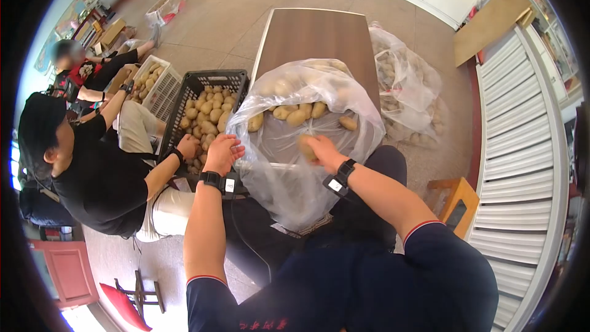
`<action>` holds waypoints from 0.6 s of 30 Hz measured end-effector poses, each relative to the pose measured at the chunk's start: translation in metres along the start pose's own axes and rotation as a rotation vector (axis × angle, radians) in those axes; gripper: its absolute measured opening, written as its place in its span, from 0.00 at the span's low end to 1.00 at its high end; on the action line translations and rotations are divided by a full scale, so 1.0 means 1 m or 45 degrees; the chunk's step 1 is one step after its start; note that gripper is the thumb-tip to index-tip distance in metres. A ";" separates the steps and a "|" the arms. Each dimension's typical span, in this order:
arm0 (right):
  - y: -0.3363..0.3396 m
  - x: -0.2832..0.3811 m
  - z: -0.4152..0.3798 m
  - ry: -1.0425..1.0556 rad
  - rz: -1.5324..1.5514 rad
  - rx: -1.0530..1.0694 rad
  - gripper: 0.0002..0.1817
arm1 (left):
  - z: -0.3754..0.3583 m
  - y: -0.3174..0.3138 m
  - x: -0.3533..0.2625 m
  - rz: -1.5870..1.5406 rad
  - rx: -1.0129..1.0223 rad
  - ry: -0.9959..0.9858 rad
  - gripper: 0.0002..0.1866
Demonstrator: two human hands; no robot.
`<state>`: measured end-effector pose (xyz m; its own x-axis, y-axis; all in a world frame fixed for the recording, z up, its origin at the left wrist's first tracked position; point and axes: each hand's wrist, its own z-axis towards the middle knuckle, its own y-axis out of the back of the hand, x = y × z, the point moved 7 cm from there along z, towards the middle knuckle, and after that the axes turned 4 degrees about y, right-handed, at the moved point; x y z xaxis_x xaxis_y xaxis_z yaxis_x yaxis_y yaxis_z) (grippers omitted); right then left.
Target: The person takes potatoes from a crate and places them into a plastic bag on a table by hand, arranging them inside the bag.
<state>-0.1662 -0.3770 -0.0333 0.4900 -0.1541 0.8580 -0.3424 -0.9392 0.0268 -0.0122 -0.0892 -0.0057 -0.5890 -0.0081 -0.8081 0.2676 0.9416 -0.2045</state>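
A clear plastic bag (270, 175) lies open toward me on the table's near end, with several potatoes (296, 117) inside along its back. My right hand (326, 153) is inside the bag's mouth, its fingers closed around a potato (305, 146). At the left rim of the bag is my left hand (222, 154), fingers loosely bent and apart, with no potato visible in it. Whether those fingertips touch the plastic is hard to tell. One loose potato (348, 123) rests at the right inside the bag.
Left of the table stands a black crate (215, 78) of potatoes, where a co-worker's hand (188, 146) reaches in. Beyond it are a white crate (161, 99) and another seated person. Bagged potatoes (409, 86) sit on the floor right of the brown table (319, 34). A wooden stool (458, 203) is at right.
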 end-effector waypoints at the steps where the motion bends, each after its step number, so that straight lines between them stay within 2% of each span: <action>1: -0.012 0.007 -0.005 -0.034 0.101 0.170 0.24 | 0.001 -0.007 0.002 0.082 0.041 0.023 0.15; 2: -0.026 0.014 -0.009 -0.068 0.200 0.343 0.22 | -0.003 -0.018 -0.001 0.086 0.049 0.020 0.15; 5: -0.051 0.025 -0.011 -0.054 0.282 0.375 0.20 | -0.016 -0.051 0.005 -0.012 0.168 0.170 0.26; 9: -0.082 0.042 -0.018 -0.023 0.445 0.459 0.21 | -0.026 -0.072 0.011 0.001 0.168 0.341 0.27; 11: -0.094 0.055 -0.026 0.032 0.374 0.498 0.24 | -0.035 -0.088 0.009 0.015 0.447 0.362 0.23; 12: -0.101 0.056 -0.028 0.026 0.375 0.520 0.24 | -0.036 -0.087 0.009 0.010 0.425 0.360 0.23; 14: -0.099 0.064 -0.028 0.221 0.054 0.359 0.25 | -0.040 -0.089 0.008 -0.001 0.433 0.346 0.22; 18: -0.103 0.066 -0.022 0.356 -0.112 0.442 0.26 | -0.032 -0.075 0.008 0.089 0.430 0.288 0.23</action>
<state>-0.1166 -0.2839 0.0319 0.2537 -0.0254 0.9670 0.0035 -0.9996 -0.0271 -0.0612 -0.1496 0.0212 -0.7033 0.1619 -0.6922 0.5261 0.7734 -0.3537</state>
